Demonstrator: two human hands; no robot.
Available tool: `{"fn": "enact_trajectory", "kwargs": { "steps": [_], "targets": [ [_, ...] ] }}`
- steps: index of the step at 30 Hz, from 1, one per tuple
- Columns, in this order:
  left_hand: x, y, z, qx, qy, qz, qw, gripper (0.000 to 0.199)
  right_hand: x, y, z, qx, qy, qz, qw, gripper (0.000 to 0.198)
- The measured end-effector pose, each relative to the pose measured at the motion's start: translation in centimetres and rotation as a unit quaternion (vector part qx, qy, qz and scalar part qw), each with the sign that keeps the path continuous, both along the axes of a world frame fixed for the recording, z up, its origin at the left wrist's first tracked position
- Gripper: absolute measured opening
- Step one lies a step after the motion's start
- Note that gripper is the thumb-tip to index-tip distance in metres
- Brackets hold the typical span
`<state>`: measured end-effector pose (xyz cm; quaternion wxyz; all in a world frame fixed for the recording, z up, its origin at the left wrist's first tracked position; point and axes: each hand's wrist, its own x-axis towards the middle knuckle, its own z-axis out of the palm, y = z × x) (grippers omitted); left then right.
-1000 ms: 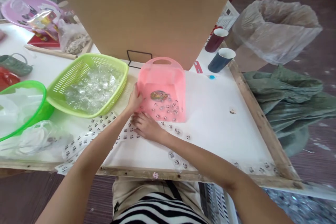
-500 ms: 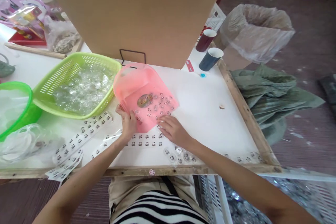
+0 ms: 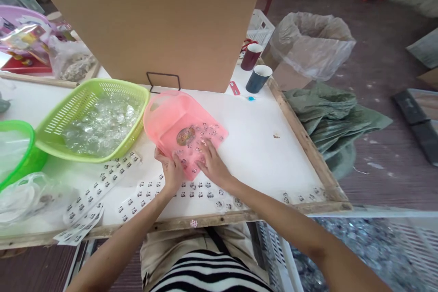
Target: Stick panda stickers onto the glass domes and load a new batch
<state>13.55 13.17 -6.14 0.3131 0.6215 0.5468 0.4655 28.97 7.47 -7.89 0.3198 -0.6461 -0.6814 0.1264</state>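
Observation:
A pink plastic scoop (image 3: pixel 171 112), shaped like a dustpan, lies tilted on the white table. Small clear round pieces with panda prints and an oval label (image 3: pixel 185 136) show on its floor. My left hand (image 3: pixel 174 173) grips the scoop's near left side, the thumb on the inner side. Over the scoop's front part rests my right hand (image 3: pixel 215 164), fingers stretched out among the panda pieces. Strips of panda stickers (image 3: pixel 191 190) lie just below both hands. Several loose round panda pieces (image 3: pixel 228 204) sit by my right wrist, partly hidden under it.
A yellow-green basket (image 3: pixel 85 159) of clear round pieces stands left, beside a green basin (image 3: pixel 32 155). A large cardboard sheet (image 3: pixel 153 23) rises behind the scoop. Two cups, one dark blue (image 3: pixel 256 81) and one maroon (image 3: pixel 250 60), stand at the back right. Wooden strips (image 3: pixel 301 132) edge the table.
My right hand has moved from the scoop's front edge up onto its floor, with fingers more spread. My left hand still holds the scoop's side. The whole view has shifted slightly.

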Motion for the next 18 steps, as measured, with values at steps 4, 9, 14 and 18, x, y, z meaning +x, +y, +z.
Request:
{"fn": "enact_trajectory", "kwargs": {
  "steps": [4,9,14,18],
  "targets": [
    [0.3,-0.1,0.6,0.010,0.008,0.006,1.000,0.054,-2.6,3.9,1.7,0.001,0.016,-0.009,1.000,0.066],
    [0.7,0.1,1.1,0.004,0.000,0.014,1.000,0.058,0.2,4.5,4.4,0.007,0.028,-0.005,1.000,0.064],
    [0.5,0.1,1.1,-0.006,0.003,0.003,1.000,0.058,12.0,-6.3,6.5,-0.143,-0.027,-0.160,0.976,0.035],
    [0.5,0.2,1.0,-0.005,0.003,-0.003,1.000,0.060,19.2,-16.1,7.1,-0.325,-0.211,-0.299,0.872,0.036]
  ]
}}
